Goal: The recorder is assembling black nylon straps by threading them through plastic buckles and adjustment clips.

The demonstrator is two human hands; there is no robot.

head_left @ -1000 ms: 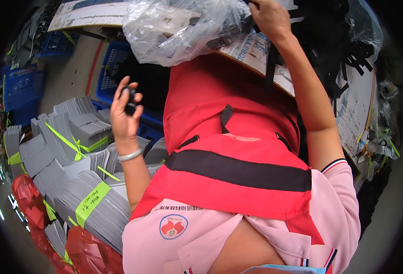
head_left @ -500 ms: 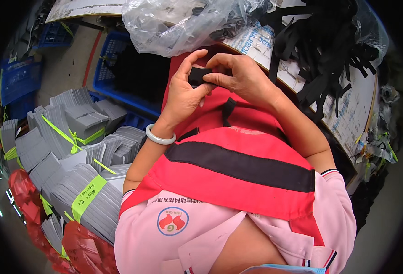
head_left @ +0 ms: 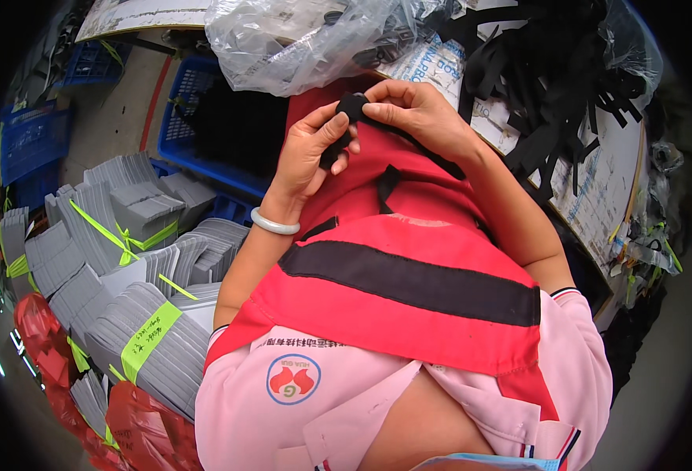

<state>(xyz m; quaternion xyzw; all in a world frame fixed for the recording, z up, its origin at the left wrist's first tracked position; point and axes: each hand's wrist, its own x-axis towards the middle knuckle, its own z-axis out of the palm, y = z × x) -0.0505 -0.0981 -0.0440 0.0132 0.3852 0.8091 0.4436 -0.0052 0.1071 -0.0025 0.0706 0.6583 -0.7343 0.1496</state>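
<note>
A black fabric strap is held between my two hands, above the red apron on my lap. My left hand is closed, its thumb pressing on the strap and its fingers curled round a black part below. Thumb and forefinger of my right hand pinch the strap's other side. From under the right hand a black length trails down over the apron. What lies inside the left fingers is partly hidden. A pale bangle circles my left wrist.
A clear plastic bag with small black parts lies on the worktable ahead. Many loose black straps are heaped to its right. A blue crate of black material stands left, near bundled grey sheets and red plastic bags.
The black piece has turned between my hands, and a trailing length now shows under the right hand. My left fingers have curled in, and the left thumb now presses on the strap.
</note>
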